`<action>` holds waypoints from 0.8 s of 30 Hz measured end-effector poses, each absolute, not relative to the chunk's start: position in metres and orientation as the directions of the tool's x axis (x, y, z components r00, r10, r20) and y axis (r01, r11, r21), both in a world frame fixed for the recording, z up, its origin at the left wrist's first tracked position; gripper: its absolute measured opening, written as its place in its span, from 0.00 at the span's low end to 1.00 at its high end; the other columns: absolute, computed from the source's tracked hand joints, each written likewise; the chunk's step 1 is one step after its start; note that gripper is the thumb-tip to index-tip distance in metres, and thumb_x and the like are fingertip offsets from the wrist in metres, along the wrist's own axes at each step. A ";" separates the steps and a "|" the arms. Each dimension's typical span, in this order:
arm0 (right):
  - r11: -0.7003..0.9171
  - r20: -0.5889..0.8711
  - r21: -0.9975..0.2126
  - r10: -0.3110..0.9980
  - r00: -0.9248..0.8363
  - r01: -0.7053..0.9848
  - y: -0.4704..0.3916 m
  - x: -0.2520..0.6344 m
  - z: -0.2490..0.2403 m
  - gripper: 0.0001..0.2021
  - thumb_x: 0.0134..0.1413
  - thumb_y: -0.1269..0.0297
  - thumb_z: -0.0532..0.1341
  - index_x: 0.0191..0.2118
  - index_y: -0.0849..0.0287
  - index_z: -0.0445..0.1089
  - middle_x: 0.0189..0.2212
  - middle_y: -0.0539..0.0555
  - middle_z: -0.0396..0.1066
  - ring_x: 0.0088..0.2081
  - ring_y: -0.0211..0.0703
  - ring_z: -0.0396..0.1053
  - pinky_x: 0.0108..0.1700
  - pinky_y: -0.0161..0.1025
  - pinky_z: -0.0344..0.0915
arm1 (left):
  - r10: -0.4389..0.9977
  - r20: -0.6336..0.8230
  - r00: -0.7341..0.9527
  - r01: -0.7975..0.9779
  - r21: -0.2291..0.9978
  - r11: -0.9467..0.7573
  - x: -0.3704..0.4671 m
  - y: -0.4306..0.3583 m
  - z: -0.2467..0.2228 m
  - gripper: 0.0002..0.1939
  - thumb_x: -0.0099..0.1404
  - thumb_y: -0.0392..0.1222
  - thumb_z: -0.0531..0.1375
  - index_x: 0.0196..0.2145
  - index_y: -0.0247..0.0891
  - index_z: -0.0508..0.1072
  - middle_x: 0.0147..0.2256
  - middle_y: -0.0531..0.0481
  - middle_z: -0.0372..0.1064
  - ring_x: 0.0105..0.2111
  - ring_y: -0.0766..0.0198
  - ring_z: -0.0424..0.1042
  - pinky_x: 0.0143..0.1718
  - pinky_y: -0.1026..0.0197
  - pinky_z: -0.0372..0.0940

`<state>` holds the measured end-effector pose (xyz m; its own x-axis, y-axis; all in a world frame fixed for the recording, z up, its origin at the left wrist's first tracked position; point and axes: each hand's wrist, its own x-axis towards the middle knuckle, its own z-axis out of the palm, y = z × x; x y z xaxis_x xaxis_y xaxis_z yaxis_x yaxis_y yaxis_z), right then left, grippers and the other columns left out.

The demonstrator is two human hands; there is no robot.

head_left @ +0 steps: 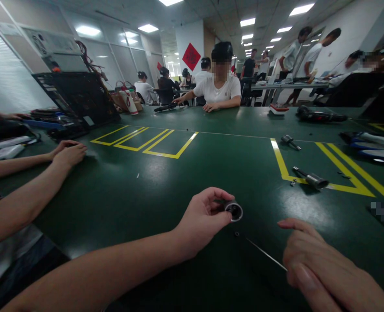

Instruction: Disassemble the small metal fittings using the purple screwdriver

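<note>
Pretty dim shot tbh, light's all from the bright ceiling panels [148,28], which are kinda blown out. Soft glare patches on the green tabletop [123,190], murky toward the bottom. Wide-angle look, stuff stretches and leans at the edges. Far background's a bit soft, and one face is pixelated.

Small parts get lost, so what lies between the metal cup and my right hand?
The head view shows a small ring on the table near the metal cup, then a thin rod from your right hand.

no lettering is legible; the red diamond sign [191,56] on the pillar [197,34] is blurred.
</note>
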<state>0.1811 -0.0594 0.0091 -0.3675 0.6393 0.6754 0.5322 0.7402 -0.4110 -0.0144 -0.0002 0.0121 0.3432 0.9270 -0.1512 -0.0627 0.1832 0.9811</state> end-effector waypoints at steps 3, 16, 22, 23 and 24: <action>0.574 0.568 -0.574 0.793 -0.221 0.585 -0.056 0.175 0.008 0.15 0.60 0.66 0.51 0.21 0.55 0.60 0.16 0.44 0.64 0.21 0.34 0.67 0.39 0.32 0.68 | 0.931 -0.149 0.333 -0.064 0.982 0.179 -0.014 0.000 0.011 0.14 0.52 0.29 0.62 0.37 0.34 0.68 0.36 0.48 0.73 0.37 0.63 0.72 0.42 0.57 0.66; 0.521 0.479 -0.636 0.845 -0.238 0.569 -0.052 0.169 0.011 0.17 0.60 0.65 0.52 0.19 0.56 0.62 0.16 0.46 0.65 0.19 0.34 0.67 0.22 0.28 0.65 | 0.929 -0.160 0.334 -0.054 0.981 0.188 -0.014 -0.001 0.014 0.13 0.51 0.29 0.61 0.37 0.35 0.69 0.35 0.48 0.73 0.37 0.61 0.72 0.41 0.56 0.66; 0.757 0.612 -0.292 0.618 -0.494 0.585 -0.059 0.166 0.003 0.15 0.56 0.76 0.51 0.21 0.57 0.63 0.17 0.47 0.64 0.20 0.35 0.64 0.42 0.39 0.68 | 0.939 -0.160 0.303 -0.075 0.979 0.191 -0.013 -0.001 0.016 0.14 0.50 0.28 0.61 0.36 0.34 0.69 0.34 0.49 0.73 0.36 0.64 0.72 0.41 0.59 0.66; 0.764 0.609 -0.271 0.607 -0.510 0.586 -0.060 0.165 0.000 0.15 0.56 0.76 0.51 0.22 0.57 0.64 0.17 0.48 0.65 0.21 0.36 0.64 0.43 0.40 0.68 | 0.940 -0.161 0.300 -0.076 0.978 0.192 -0.013 -0.001 0.017 0.14 0.50 0.28 0.61 0.36 0.34 0.70 0.34 0.49 0.73 0.35 0.64 0.73 0.41 0.59 0.66; 0.762 0.608 -0.264 0.607 -0.511 0.592 -0.061 0.164 -0.003 0.15 0.56 0.77 0.51 0.22 0.57 0.65 0.18 0.48 0.66 0.23 0.36 0.65 0.44 0.42 0.67 | 0.940 -0.165 0.299 -0.078 0.978 0.196 -0.013 -0.001 0.017 0.14 0.50 0.28 0.61 0.37 0.34 0.70 0.33 0.49 0.73 0.35 0.64 0.73 0.41 0.59 0.66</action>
<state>0.1640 -0.0607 -0.0029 -0.5111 0.6074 0.6081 0.5916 0.7619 -0.2638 -0.0125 -0.0014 0.0172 0.2988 0.9400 -0.1647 -0.0776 0.1959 0.9775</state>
